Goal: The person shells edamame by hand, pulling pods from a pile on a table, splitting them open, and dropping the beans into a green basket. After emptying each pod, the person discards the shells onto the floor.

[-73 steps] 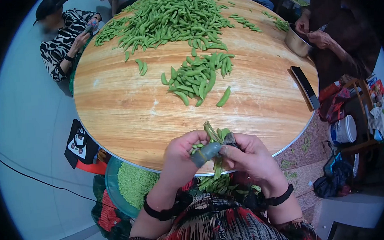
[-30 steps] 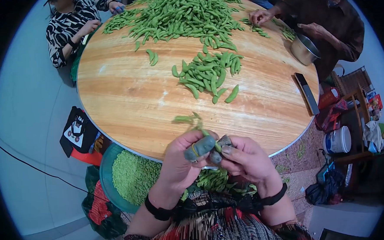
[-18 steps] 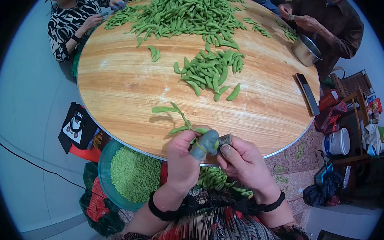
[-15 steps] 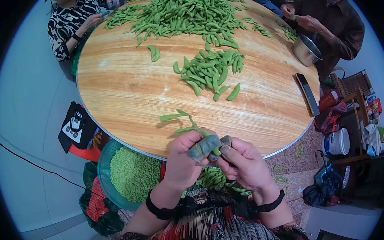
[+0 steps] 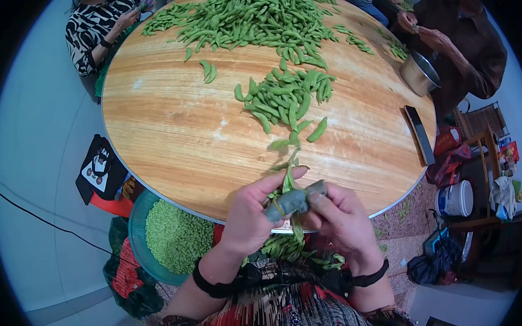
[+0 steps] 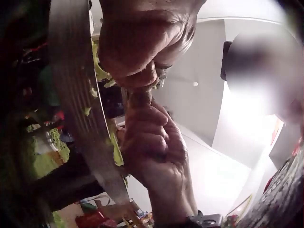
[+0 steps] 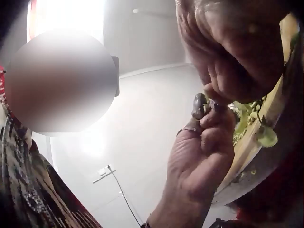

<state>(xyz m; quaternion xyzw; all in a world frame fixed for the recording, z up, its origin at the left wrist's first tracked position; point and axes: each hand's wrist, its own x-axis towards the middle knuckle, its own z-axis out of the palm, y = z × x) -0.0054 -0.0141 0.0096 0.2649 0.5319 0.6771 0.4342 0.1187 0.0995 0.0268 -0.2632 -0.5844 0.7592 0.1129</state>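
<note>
My left hand (image 5: 247, 218) grips a stem with green soybean pods (image 5: 291, 174), which rises above its fingers over the table's near edge. A grey cover with a yellow band sits on the left thumb (image 5: 285, 205). My right hand (image 5: 348, 220), with a grey cover on its index finger, pinches right at the left thumb tip. Between the fingertips in the right wrist view shows a bit of green pod (image 7: 206, 107); the rest of it is hidden. A flattened green pod (image 5: 298, 229) hangs below the hands. Both hands meet fingertip to fingertip in the left wrist view.
A small pile of pods (image 5: 281, 97) lies mid-table, a large heap (image 5: 253, 19) behind it. Shelled beans fill a teal basin (image 5: 136, 228) at lower left. A phone (image 5: 420, 136) and a metal pot (image 5: 419, 75) are at right. Other people sit around the round table (image 5: 165, 132).
The stem has swung from pointing left to standing nearly upright above the left hand. The pod end seen at the right fingertips is now hidden, and a flattened pod hangs below.
</note>
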